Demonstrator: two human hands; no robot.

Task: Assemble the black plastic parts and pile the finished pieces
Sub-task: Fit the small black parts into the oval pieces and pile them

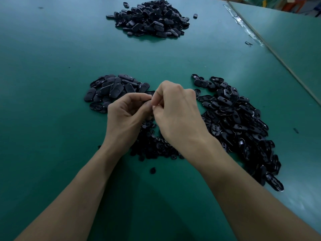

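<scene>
Left hand [125,112] and right hand [175,108] pinch one black part [147,102] together; far pile [149,18] looks finished, big heap [239,122] remains.

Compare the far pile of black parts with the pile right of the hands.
The far pile is a compact mound; the right pile sprawls in a long, flatter band. The far pile lies well beyond the right hand; the right pile sits beside it. Both are black oval pieces on the green table.
</scene>
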